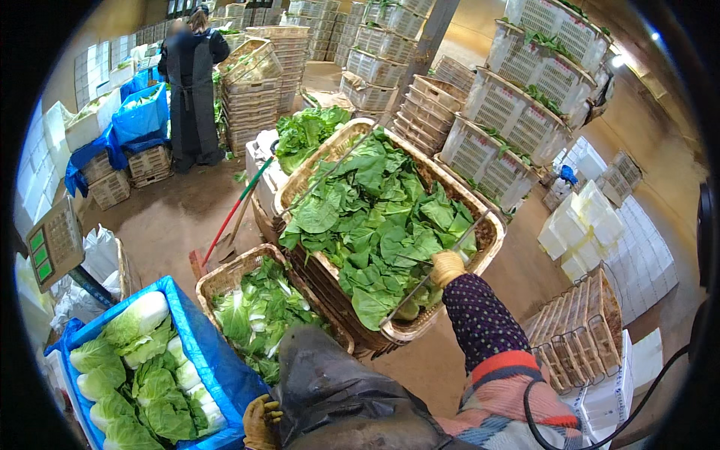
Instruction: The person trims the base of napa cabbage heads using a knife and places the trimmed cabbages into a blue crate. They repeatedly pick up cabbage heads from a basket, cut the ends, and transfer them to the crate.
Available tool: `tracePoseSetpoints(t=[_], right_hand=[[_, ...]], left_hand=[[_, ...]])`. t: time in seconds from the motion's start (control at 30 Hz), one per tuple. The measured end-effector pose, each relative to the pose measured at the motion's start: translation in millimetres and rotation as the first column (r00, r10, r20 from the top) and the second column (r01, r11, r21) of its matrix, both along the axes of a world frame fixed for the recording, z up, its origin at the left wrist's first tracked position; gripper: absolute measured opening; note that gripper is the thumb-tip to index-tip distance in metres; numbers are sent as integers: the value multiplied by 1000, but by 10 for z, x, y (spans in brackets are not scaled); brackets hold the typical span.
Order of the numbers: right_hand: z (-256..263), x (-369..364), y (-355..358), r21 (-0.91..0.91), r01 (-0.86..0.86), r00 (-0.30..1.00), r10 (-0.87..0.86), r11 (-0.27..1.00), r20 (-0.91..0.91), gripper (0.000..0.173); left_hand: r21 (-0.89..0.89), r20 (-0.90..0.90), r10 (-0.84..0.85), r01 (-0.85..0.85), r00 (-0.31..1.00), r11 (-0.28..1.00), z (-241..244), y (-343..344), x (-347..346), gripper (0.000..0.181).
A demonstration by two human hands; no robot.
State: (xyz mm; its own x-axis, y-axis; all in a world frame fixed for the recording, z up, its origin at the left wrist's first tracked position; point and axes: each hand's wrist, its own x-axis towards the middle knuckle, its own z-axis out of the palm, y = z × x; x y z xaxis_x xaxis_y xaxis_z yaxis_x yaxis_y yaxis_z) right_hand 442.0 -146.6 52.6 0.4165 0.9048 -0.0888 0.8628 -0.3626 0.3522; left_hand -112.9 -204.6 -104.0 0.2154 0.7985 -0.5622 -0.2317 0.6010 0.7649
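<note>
My right hand (448, 268), in a tan glove, reaches over the near right part of a plastic crate (491, 247) heaped with loose green leaves (371, 208). It grips what looks like a knife, whose thin dark blade (415, 259) points left over the leaves; its handle is hidden in the glove. A wire handle (406, 301) of the crate passes by this hand. My left hand (262, 421), in a stained yellow-brown glove, hangs low beside my dark apron (349, 394), fingers loosely curled with nothing visible in them. Left of it, Chinese cabbages (157, 382) fill a box lined with blue plastic (194, 326).
A lower crate (209, 284) of leaf trimmings stands against my apron. A scale display (53, 247) rises at left, and a red-green pole (236, 211) leans behind. Stacked crates (512, 112) tower at right. A person (194, 90) stands far left.
</note>
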Motion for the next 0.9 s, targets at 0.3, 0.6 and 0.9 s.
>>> tracePoseSetpoints(t=[0.3, 0.6, 0.9], right_hand=[[-162, 265, 80, -85, -34, 997, 40, 996, 72, 20], [191, 237, 10, -254, -136, 988, 150, 958, 40, 20], [439, 208, -1340, 259, -83, 968, 140, 962, -209, 12]], left_hand=[[-225, 550, 0, 148, 835, 963, -794, -38, 27, 44], [-56, 100, -169, 176, 980, 983, 0, 157, 847, 42], [-118, 200, -338, 365, 920, 924, 120, 571, 1785, 34]])
